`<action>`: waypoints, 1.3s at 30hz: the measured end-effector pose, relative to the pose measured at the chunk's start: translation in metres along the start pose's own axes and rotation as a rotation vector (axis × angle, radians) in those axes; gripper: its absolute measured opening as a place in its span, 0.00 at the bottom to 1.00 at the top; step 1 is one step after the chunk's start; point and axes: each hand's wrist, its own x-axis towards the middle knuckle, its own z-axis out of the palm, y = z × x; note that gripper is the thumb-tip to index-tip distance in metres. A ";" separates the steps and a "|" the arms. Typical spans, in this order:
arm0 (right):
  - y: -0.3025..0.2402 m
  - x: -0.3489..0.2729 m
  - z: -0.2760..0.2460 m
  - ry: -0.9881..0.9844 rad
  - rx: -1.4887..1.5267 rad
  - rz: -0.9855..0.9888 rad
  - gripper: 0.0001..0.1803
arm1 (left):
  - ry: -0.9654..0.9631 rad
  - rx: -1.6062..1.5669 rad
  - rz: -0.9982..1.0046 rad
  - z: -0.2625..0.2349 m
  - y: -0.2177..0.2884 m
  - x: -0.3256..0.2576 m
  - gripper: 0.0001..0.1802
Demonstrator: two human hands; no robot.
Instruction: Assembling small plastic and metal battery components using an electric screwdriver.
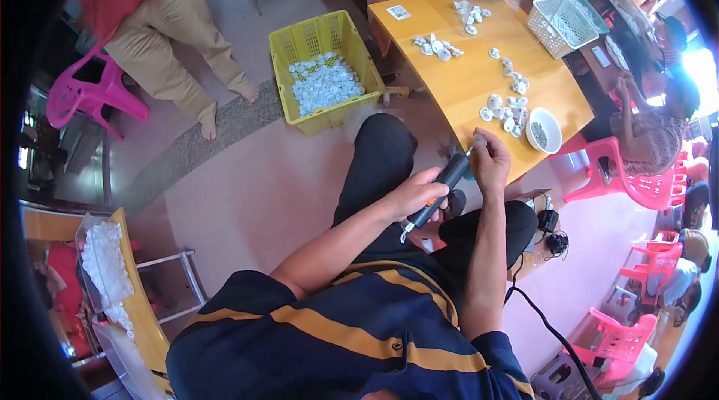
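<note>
Left hand (419, 194): fingers wrapped round driver (454, 168), just off table's (550, 85) near edge; tilting could make it slip. Right hand (490, 162): pinching at driver's tip, piece unclear. Bowl (554, 127), same edge: a knock could spill it.

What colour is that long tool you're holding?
The tool is mostly black; see the head view.

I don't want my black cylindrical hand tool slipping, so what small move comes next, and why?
Probably steady your right hand before advancing the black cylindrical hand tool in your left hand: the right hand sits close to its thin metal tip, and any piece there is too small to identify.
</note>
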 end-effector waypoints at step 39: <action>-0.011 -0.002 0.003 -0.026 -0.142 -0.024 0.10 | -0.061 -0.392 -0.142 -0.020 0.004 -0.004 0.09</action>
